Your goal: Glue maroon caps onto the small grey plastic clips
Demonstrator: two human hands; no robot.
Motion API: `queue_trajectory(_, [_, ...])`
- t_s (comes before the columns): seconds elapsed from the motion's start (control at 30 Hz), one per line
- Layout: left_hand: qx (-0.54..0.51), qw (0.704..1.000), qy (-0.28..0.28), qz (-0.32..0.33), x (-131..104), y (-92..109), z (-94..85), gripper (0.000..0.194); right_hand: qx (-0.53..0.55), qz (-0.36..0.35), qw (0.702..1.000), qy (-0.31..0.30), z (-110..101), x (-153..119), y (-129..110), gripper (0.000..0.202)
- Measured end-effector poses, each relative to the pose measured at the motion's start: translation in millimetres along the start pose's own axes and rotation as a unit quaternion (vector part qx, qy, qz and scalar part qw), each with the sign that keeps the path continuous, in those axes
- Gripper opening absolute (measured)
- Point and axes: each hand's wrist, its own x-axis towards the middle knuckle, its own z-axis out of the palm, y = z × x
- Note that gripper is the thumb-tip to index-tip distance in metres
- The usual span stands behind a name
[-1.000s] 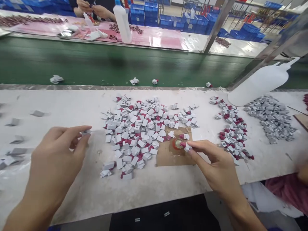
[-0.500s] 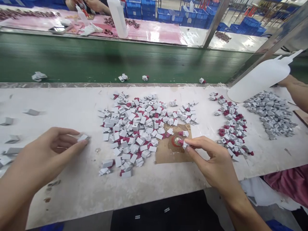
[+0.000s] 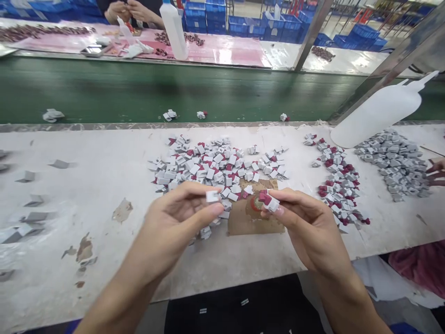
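Observation:
My left hand (image 3: 184,218) pinches a small light-grey plastic block (image 3: 212,196) between thumb and forefinger, over the near side of a big pile of grey and maroon parts (image 3: 194,162). Facing it, my right hand (image 3: 306,222) grips a grey-and-maroon plastic piece (image 3: 270,200), its maroon end turned to the left. The two pieces are apart. Beneath the right hand's piece lies a brown cardboard sheet (image 3: 255,223) bearing a small round red-rimmed dish (image 3: 256,204), partly hidden by the fingers.
Loose grey blocks (image 3: 34,216) lie at left. At right are a curved heap of grey-and-maroon parts (image 3: 339,181), a grey heap (image 3: 396,162) and a leaning white bottle (image 3: 375,113). Another person's hand (image 3: 437,172) touches the grey heap. A green conveyor belt (image 3: 139,93) runs behind.
My left hand has carried the grey block rightward from the left of the table to near my right hand. The piece in my right hand has been raised and turned slightly.

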Motion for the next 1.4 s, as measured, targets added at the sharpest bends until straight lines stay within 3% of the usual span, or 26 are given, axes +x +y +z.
queue_trajectory(0.1, [-0.107,0.991,-0.061,-0.056,8.7,2.8,31.3,0.028,-0.004,-0.026,1.0,-0.013,5.3,-0.1,-0.8,0.02])
queue_trajectory(0.23, [-0.167,0.972,-0.126,-0.105,11.0,-0.1,41.5,0.03,-0.015,-0.036,0.999,-0.029,7.7,-0.5,-2.5,0.024])
queue_trajectory(0.57, [-0.146,0.97,-0.161,-0.105,11.8,-2.0,38.5,0.018,-0.035,-0.024,0.997,-0.057,10.7,2.4,-6.2,0.023])
queue_trajectory(0.77, [0.012,0.993,-0.118,0.011,3.4,7.9,35.4,0.011,-0.016,-0.007,0.997,-0.079,8.9,4.8,-8.9,0.022])
queue_trajectory(0.97, [-0.061,0.993,-0.091,-0.031,-11.4,4.3,35.4,0.016,-0.009,0.003,0.996,-0.092,8.4,3.1,-7.3,0.02])
queue_trajectory(1.2, [0.009,0.992,-0.12,0.033,-5.9,15.1,26.0,0.01,-0.074,-0.009,0.992,-0.099,9.3,4.6,-17.2,0.021])
queue_trajectory(1.4, [0.065,0.987,-0.128,0.069,0.3,22.7,13.1,0.006,-0.093,0.0,0.985,-0.148,16.8,16.1,-25.0,0.021])
